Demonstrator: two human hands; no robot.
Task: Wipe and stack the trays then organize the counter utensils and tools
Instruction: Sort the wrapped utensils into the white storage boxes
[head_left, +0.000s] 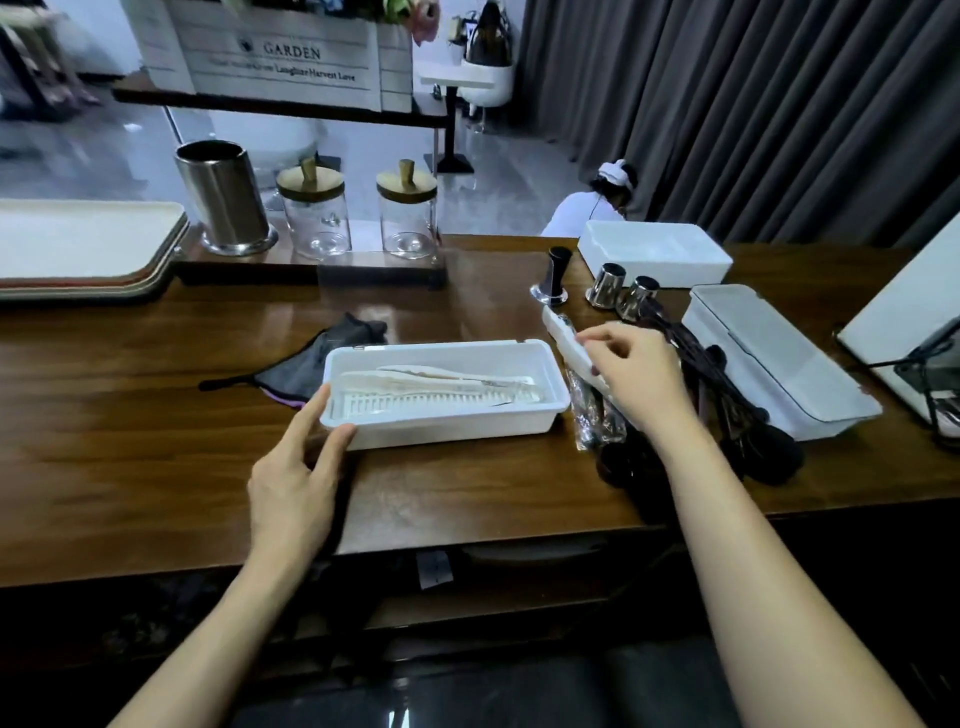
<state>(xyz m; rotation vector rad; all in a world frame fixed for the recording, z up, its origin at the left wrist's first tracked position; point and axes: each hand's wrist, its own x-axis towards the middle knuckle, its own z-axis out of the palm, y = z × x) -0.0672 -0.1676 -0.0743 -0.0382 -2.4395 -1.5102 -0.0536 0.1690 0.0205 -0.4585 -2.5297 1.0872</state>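
Note:
A white plastic utensil box (540, 358) sits mid-counter with white wrapped utensils (447, 384) lying in it. My left hand (296, 478) touches the box's near-left corner with straight fingers and thumb. My right hand (639, 379) grips a white wrapped utensil packet (558, 327) just right of the box. Clear-wrapped dark utensils (592, 415) and black spoons (769, 447) lie under and beside that hand. Stacked trays (78, 244) rest at the far left. A dark cloth (311, 364) lies behind the box's left end.
A steel canister (223, 197) and two glass jars (314, 213) (408, 210) stand on a raised shelf. A tamper (553, 280), two steel cups (608, 286), a white open box (654, 252) and a lidded box (769, 353) crowd the right. A person crouches behind the counter.

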